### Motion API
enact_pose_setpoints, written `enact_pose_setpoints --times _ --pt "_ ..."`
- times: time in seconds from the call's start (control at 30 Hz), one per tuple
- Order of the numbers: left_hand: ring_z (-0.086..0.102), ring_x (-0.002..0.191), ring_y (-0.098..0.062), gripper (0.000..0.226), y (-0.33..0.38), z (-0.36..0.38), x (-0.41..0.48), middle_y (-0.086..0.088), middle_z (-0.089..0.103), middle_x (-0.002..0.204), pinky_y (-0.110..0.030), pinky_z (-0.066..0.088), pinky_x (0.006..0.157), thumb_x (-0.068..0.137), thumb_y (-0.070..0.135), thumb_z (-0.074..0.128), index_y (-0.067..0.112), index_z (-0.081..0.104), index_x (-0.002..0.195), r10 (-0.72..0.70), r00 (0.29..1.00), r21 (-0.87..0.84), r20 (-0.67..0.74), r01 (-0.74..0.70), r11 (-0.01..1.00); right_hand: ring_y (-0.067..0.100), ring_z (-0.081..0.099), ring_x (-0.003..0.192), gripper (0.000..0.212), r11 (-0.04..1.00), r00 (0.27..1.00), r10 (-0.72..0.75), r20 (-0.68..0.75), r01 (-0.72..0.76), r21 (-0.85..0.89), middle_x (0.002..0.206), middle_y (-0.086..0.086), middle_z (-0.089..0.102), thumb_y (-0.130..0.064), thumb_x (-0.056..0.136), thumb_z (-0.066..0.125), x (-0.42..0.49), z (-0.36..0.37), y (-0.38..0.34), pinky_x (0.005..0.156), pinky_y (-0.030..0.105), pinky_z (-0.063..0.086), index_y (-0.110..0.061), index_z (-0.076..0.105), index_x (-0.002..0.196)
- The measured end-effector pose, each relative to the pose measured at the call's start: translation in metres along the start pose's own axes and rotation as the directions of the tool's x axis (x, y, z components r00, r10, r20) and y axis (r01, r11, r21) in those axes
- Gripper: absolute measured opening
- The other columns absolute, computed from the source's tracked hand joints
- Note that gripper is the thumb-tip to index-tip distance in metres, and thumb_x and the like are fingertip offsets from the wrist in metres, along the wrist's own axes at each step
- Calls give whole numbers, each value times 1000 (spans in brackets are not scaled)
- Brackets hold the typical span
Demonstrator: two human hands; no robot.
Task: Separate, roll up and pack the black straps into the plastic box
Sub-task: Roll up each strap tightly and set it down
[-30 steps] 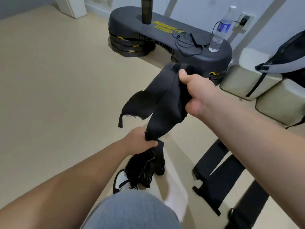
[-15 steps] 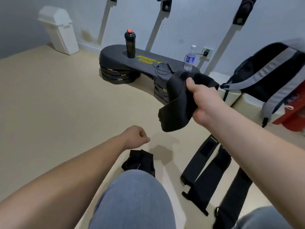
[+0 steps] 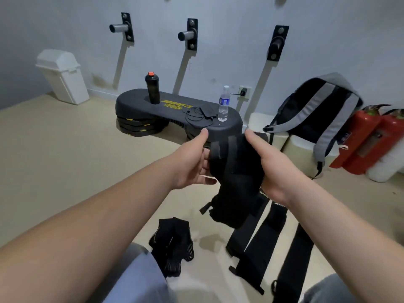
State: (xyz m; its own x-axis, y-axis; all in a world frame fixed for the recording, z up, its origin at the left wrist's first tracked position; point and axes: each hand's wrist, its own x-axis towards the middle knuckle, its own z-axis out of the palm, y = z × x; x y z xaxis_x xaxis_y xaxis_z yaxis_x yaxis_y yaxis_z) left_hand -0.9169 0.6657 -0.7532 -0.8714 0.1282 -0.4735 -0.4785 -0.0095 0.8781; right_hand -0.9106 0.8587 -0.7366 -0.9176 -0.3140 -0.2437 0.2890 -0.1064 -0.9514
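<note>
**Strap in the air, thumbs off it, no box in sight**

Biggest worry first: I can't spot the plastic box anywhere from here, so a finished roll has nowhere to go and may spring open while it waits.

Down on the floor (image 3: 65,171), 3 floor straps (image 3: 258,256) lie side by side, close to touching, right by the person's knees. A shuffled leg could drag them across each other and undo the separating.

Up next, the held strap (image 3: 236,171), in the air between both hands, bunched and folded, not rolled. The right hand (image 3: 271,169) grasps its right side, fingers hidden behind. The left hand (image 3: 192,165) curls its fingers onto the left edge. Both thumbs stand clear of the fabric, so the hold looks loose to me, and a slack start would give a lopsided roll.

Smallest thing: the tail end (image 3: 205,207) dangles low with its little tab sticking out, near the floor straps, and it could snag there.
</note>
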Motion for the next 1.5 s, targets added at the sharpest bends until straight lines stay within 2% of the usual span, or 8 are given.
enact_pose_setpoints --times 0.1,0.2,0.43,0.57,0.67,0.9,1.13,1.5 --pt "71 122 -33 86 -14 27 6 -9 78 123 -52 47 115 98 83 25 21 79 123 -52 997 -149 60 61 987 27 74 116 43 999 997 24 74 -22 -30 121 10 79 -42 99 62 -16 -19 8 104 42 54 -11 74 127" --pt "74 112 -33 65 -20 45 13 -16 77 123 -47 52 110 104 63 48 9 74 131 -43 996 -316 82 66 947 26 74 116 42 996 981 81 179 -72 -56 124 10 77 -38 96 63 -23 -42 26 101 41 55 -14 73 128" --pt "74 111 -38 31 -35 49 45 -23 75 123 -51 59 100 99 10 65 3 71 129 30 997 -226 77 -12 974 23 74 112 31 850 928 294 227 -146 -506 118 -2 79 -42 97 72 -9 -83 57 98 43 58 -27 73 124" --pt "72 119 -36 45 -42 55 49 -16 74 127 -49 58 99 96 -9 62 15 65 133 182 974 -95 138 -170 981 24 72 114 42 976 985 161 67 -149 -157 126 10 77 -49 93 76 11 -93 55 111 57 49 -23 74 126" --pt "73 119 -30 52 -48 60 45 -10 76 127 -44 59 99 95 -10 64 22 64 136 189 965 -11 184 -190 982 29 76 112 29 990 989 128 -78 -123 62 122 11 78 -32 103 67 23 -92 54 95 46 59 -17 73 126" --pt "77 107 -13 25 -42 69 48 9 81 114 -40 58 95 109 40 53 32 73 123 170 985 -46 -33 -171 984 23 79 103 16 999 985 6 -171 -15 -50 107 5 82 -19 100 70 26 -84 60 93 41 61 -18 76 115" --pt "79 100 -16 21 -41 61 51 2 82 106 -36 62 88 108 19 58 20 78 114 275 961 149 -7 -271 951 22 69 84 16 997 965 -58 -257 42 -65 88 8 74 -28 98 72 29 -88 59 80 38 56 -15 72 89" --pt "71 76 -19 21 -43 42 67 -4 80 86 -39 57 80 105 10 60 20 79 100 231 943 158 -239 -197 968 26 74 91 35 988 983 -123 -134 135 81 104 18 78 -26 83 73 17 -93 46 79 32 63 -5 75 110"
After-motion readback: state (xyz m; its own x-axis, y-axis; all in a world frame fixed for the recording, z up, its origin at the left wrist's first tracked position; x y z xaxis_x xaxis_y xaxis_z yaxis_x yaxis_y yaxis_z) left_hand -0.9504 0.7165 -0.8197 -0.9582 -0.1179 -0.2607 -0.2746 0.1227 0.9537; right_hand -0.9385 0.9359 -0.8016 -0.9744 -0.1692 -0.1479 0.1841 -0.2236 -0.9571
